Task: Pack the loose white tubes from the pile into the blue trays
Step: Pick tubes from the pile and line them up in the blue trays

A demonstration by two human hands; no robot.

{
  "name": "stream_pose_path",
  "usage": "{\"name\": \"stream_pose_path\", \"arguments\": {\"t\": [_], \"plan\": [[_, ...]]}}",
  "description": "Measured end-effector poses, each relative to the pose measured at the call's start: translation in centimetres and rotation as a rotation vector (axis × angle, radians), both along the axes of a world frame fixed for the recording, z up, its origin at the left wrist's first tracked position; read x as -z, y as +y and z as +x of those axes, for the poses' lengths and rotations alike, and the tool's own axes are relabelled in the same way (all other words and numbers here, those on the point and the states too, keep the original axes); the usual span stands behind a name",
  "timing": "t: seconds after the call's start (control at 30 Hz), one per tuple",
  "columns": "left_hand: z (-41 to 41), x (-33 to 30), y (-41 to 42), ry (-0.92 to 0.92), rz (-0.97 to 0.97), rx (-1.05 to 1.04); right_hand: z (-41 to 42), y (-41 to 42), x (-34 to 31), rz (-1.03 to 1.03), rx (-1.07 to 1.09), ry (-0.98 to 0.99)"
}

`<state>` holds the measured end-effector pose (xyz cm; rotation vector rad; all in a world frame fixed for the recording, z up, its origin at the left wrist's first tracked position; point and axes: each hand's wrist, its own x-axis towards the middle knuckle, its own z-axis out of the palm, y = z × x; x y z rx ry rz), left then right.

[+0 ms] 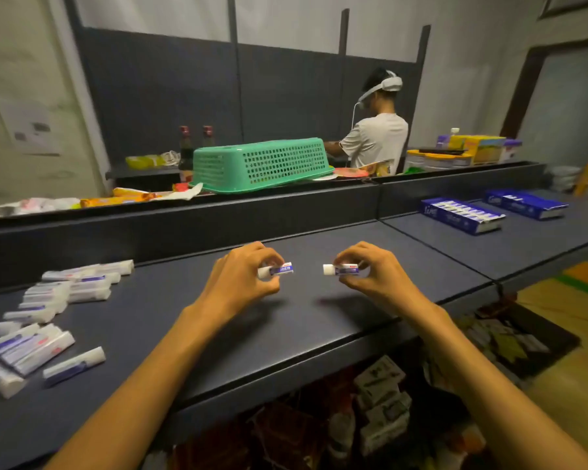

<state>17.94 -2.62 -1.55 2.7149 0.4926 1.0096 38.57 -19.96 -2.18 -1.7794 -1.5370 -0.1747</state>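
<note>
Background clutter I see beyond and below the dark counter (319,320).

At frame centre I see a green perforated basket (262,164) lying upside down on the rear ledge, with two dark bottles (185,150) with red caps just left of it and orange snack packets (116,200) further left along the ledge. Right of the basket, a person in a white T-shirt (375,140) stands turned away, wearing a white headset (387,84). In the upper right I make out yellow boxes (479,147) and pale tins (435,159) on the far shelf. A paper notice (28,127) hangs on the wall at upper left. Along the bottom, blurred packaged goods (381,401) fill the shelf under the counter.
</note>
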Motion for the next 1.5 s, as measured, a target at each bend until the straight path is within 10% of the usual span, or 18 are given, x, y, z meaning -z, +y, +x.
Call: {"name": "stream_pose_path", "arguments": {"t": [0.87, 1.5], "plan": [[37.4, -1.9, -26.8, 0.09, 0.096, 0.215, 31.9, -31.5, -0.3, -0.067, 0.387, -0.004], [66.0, -3.4, -28.9, 0.018, 0.078, 0.15, 62.1, -31.5, -2.4, -0.046, 0.339, -0.018]]}}
